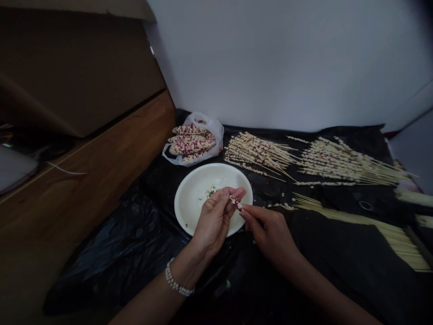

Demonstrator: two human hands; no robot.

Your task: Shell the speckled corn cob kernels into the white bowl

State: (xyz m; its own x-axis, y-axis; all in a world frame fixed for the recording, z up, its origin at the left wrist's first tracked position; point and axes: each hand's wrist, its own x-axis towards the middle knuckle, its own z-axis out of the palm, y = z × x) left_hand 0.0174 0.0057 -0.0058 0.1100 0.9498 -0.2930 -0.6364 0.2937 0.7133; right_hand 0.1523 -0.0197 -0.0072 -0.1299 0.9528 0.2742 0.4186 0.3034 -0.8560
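Both hands meet near the centre of the frame, over the right part of a white basin, pinching one short row of white and purple kernels. The left hand has the row's upper-left end between thumb and fingers; the right hand grips its lower-right end with thumb and index finger. Whether a stick runs through the row is hidden by the fingers. A beaded bracelet circles the left wrist, at the lower centre-left.

Inside the basin, beyond the left hand, lie a few small pale and green bits. The basin stands on a crumpled black plastic sheet. Just above it, a translucent plastic bag holds several white and purple corn cobs. To the right of the bag lies one heap of kernel-threaded sticks, and further right a second, wider heap, their bare ends pointing rightward. Loose kernels are scattered to the right of the basin. Plain thin sticks stretch toward the lower right edge, partly under a dark cloth, with a small pale ring near them.

A brown box fills the upper left, above a wooden surface bearing a white cord. A pale wall spans the top.
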